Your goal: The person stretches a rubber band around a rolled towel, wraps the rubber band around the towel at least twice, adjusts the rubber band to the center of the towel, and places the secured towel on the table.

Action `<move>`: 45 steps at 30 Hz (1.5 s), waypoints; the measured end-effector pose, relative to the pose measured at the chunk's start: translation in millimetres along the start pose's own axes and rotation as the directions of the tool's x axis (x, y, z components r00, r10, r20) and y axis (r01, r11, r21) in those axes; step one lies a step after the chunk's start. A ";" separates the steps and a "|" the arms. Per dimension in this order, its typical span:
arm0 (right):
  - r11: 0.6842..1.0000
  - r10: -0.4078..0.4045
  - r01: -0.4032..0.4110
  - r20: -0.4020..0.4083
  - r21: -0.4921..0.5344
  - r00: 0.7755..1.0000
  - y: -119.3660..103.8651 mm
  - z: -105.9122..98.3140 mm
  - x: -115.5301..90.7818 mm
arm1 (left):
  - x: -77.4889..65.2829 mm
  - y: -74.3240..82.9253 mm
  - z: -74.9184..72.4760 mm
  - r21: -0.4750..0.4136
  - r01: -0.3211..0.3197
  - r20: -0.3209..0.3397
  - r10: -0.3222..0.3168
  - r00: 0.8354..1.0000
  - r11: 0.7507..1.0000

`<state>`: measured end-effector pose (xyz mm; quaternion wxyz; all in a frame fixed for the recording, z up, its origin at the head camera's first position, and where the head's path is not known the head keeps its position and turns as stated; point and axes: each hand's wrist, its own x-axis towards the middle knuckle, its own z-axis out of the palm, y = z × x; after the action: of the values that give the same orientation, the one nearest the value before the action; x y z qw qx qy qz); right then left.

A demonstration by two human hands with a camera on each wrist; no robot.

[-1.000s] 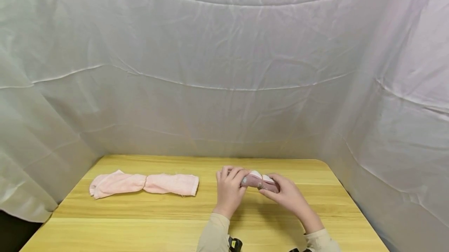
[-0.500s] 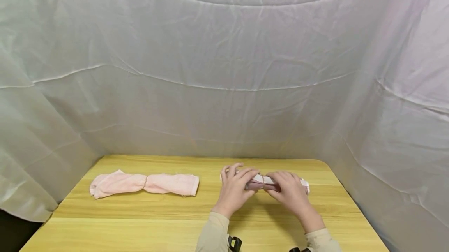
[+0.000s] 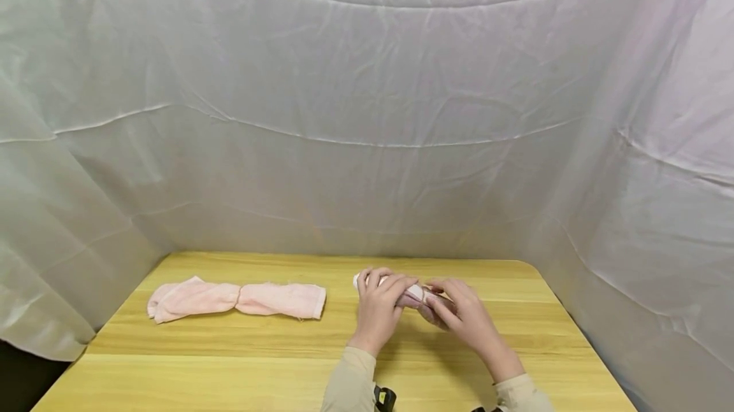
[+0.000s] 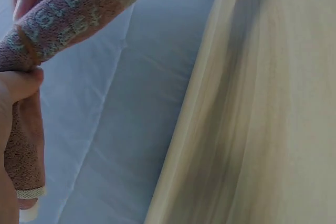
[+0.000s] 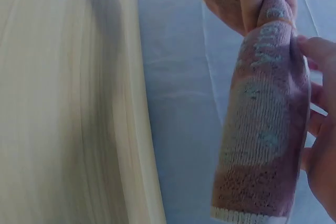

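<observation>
A rolled mauve towel [image 3: 411, 298], with white showing along its top, is held above the table between both hands. A thin brown band [image 5: 282, 21] cinches it near the middle. My left hand [image 3: 377, 307] grips the left part, fingers over the top; in the left wrist view its thumb lies close by the band. My right hand [image 3: 469, 318] holds the right part, with fingertips near the band. Pale blue-green patterning covers part of the towel in the right wrist view. To the left, a pale pink rolled towel [image 3: 278, 299], also banded at its middle, lies on the table.
The yellow wood-grain table [image 3: 258, 374] has its far edge just behind the hands. A grey-white curtain [image 3: 367, 163] surrounds the back and sides. A dark gap [image 3: 25, 377] shows at the lower left.
The mauve towel has tilted, its right end now lower and nearer to me and its left end poking out past my left hand. My right fingers have shifted towards the band. The pink towel stays put.
</observation>
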<state>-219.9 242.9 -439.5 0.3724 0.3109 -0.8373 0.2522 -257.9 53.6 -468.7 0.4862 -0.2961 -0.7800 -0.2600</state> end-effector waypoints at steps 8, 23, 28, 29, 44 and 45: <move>0.995 -0.041 0.041 0.002 0.094 0.999 1.9 0.9 -0.8 | -0.9 0.7 2.9 0.004 -0.005 -0.036 0.005 0.999 1.000; 0.995 0.099 -0.095 0.141 -0.035 0.985 -2.2 3.0 -3.6 | -4.3 1.4 1.4 0.018 -0.001 -0.030 0.001 1.000 1.000; 0.948 0.314 -0.318 0.207 -0.015 0.927 -10.4 3.1 1.8 | -3.9 0.3 -0.5 0.037 0.068 -0.037 -0.067 0.997 0.997; 0.938 0.343 -0.345 0.211 -0.026 0.915 -11.7 3.5 2.5 | -3.8 0.0 -0.8 0.039 0.074 -0.036 -0.073 0.997 0.996; 0.938 0.292 -0.249 0.160 -0.240 0.943 -7.4 4.7 0.4 | -1.3 3.5 -7.3 0.051 0.070 0.305 -0.083 0.949 0.996; 0.939 0.274 -0.229 0.157 -0.254 0.949 -6.2 4.5 -0.2 | -1.2 4.0 -8.2 0.050 0.071 0.334 -0.084 0.939 0.996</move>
<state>-217.5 235.8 -441.2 0.2891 0.1776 -0.9257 0.1671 -249.7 50.4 -466.0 0.3410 -0.2960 -0.8671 -0.2104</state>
